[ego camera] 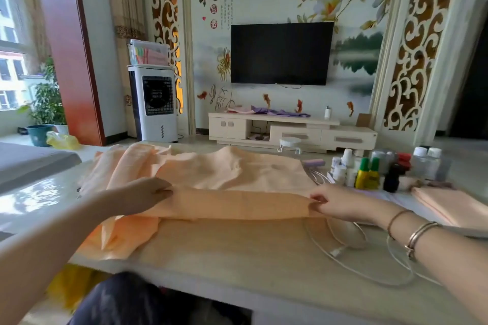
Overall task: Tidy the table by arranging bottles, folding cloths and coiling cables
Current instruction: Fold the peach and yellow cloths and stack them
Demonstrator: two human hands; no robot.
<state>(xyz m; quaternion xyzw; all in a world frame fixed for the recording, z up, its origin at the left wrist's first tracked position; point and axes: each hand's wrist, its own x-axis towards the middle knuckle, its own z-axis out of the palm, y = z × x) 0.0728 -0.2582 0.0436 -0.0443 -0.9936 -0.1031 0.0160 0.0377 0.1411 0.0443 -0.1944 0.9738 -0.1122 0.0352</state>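
A large peach-coloured cloth [227, 179] lies spread on the pale wooden table [237, 250], its near edge folded over. The left hand [142, 192] and right hand [340, 204] each pinch that fold's ends. A white cable [351, 248] loops just beneath the right fingers; plastic bottles [369, 171] cluster beyond them.

Peach cloth [232, 200] spread on table, near edge doubled over, folded cloth [449, 203] at right, bottles [369, 171] clustered behind, white cable [356, 250] loose beside.
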